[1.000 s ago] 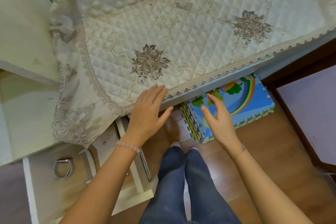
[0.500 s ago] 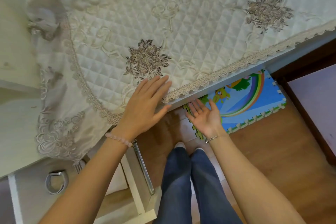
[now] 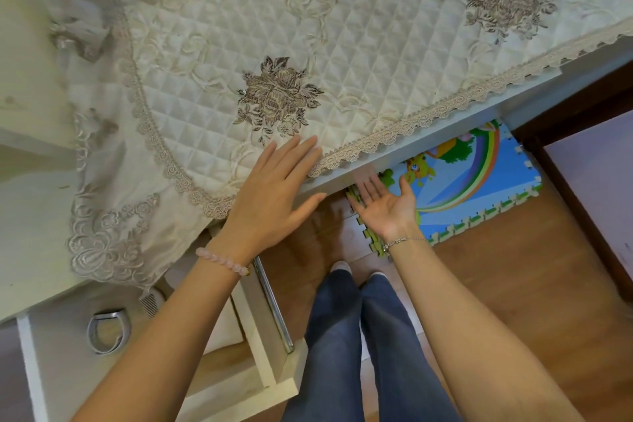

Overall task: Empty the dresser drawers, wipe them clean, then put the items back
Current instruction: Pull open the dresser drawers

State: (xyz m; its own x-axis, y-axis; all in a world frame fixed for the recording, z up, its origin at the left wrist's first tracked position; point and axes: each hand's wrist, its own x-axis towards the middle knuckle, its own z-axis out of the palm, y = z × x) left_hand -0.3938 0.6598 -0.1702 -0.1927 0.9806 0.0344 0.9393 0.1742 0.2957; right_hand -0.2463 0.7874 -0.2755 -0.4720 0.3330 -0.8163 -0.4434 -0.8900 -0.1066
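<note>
A white dresser top is covered by a cream quilted cloth with lace trim. My left hand lies flat and open on the cloth at its front edge. My right hand is palm up, fingers apart, with the fingertips tucked under the front edge of the top; it holds nothing. At the lower left a white drawer stands pulled out, with a metal bar handle. Inside it lie a silver bangle and a white comb, partly hidden by the cloth.
A colourful foam puzzle mat lies on the wooden floor under the top. My legs in blue jeans stand beside the open drawer. A dark wooden frame with a pale surface is at the right.
My right hand turned palm up and moved in under the front edge of the top. My left hand slid a little further onto the cloth. The view shifted slightly.
</note>
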